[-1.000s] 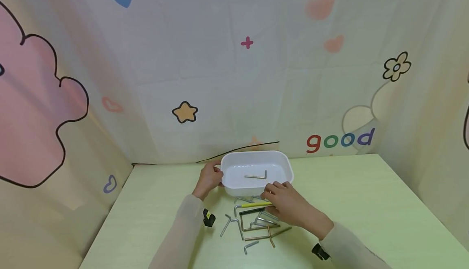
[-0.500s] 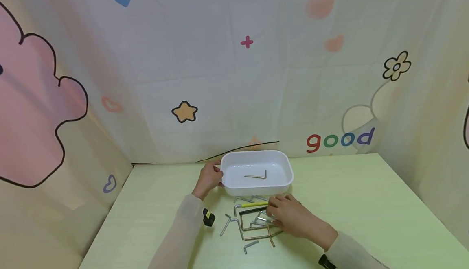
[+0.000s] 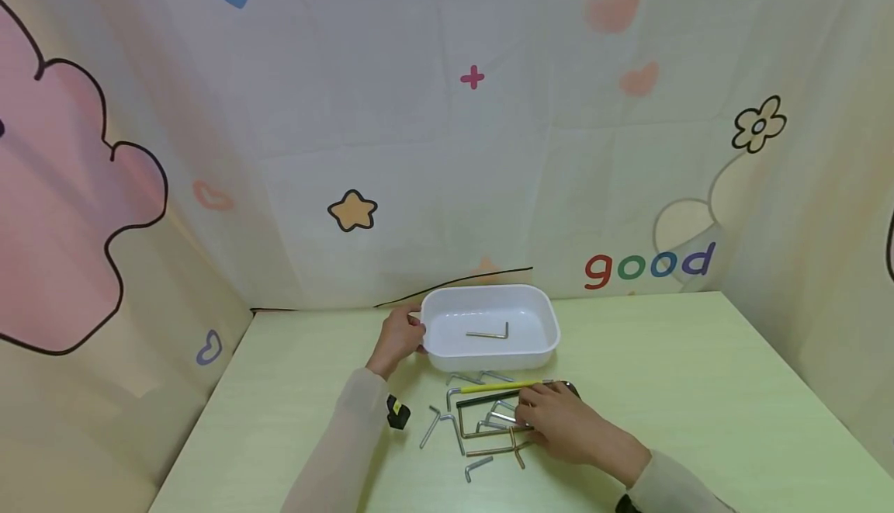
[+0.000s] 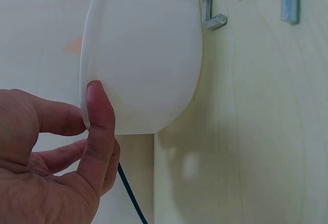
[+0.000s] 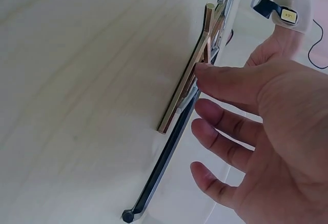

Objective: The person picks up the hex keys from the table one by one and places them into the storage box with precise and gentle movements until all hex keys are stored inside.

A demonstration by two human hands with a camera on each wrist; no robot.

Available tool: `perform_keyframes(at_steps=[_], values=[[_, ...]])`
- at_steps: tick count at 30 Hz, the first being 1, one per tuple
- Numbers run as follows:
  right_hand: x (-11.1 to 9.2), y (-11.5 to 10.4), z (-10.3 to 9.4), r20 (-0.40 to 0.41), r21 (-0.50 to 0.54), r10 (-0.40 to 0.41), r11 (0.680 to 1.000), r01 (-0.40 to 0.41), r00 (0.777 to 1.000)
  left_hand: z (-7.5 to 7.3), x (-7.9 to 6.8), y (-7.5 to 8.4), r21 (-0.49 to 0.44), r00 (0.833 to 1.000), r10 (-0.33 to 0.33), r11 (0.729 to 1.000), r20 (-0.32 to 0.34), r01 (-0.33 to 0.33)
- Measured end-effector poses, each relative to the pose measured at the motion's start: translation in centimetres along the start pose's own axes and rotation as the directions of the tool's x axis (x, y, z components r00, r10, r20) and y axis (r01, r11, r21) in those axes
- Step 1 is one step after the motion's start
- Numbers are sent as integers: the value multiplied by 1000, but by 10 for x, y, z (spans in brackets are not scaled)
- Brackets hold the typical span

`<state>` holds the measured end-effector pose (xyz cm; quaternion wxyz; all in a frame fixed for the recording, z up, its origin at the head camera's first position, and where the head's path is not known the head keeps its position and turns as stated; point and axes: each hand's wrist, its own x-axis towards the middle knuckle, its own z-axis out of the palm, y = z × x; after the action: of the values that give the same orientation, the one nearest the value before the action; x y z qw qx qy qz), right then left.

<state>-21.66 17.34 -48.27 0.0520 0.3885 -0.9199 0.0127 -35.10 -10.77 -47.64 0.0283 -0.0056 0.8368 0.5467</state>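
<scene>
My left hand (image 3: 400, 338) grips the left end of a white plastic tub (image 3: 489, 362), thumb and fingers on its rim (image 4: 83, 75). Inside the tub lies one hex key (image 3: 486, 335). My right hand (image 3: 569, 424) is at the right side of a loose heap of hex keys in front of the tub. Its fingers are loosely bent, and the thumb (image 5: 220, 78) is at a brass-coloured hex key (image 5: 185, 78); whether it touches is unclear. A long black hex key (image 5: 163, 167) runs past the fingertips. A yellow-sleeved hex key (image 3: 489, 388) lies nearest the tub's front.
Several silver hex keys spread left and forward, including a short one (image 3: 479, 467) nearest me. The pale wooden table (image 3: 663, 389) ends at a printed curtain (image 3: 419, 148) close behind the tub. Black wrist devices sit on both sleeves.
My right hand has moved back toward me and slightly right across the heap, uncovering the right ends of the yellow-sleeved and black hex keys. The left hand and tub stay put.
</scene>
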Motion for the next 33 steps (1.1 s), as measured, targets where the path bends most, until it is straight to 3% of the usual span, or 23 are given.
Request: perform_keyframes(at_steps=[15, 25, 33], values=[[-8, 1, 1, -1, 39, -15, 999, 15, 1000, -1, 1, 2, -8, 1000, -11, 1000, 2, 11], [-11, 0, 6, -26, -26, -53, 998, 53, 998, 0, 1, -1, -14, 1000, -7, 1000, 15, 8], [-8, 2, -2, -25, -38, -57, 998, 56, 998, 0, 2, -1, -11, 1000, -9, 1000, 14, 9]])
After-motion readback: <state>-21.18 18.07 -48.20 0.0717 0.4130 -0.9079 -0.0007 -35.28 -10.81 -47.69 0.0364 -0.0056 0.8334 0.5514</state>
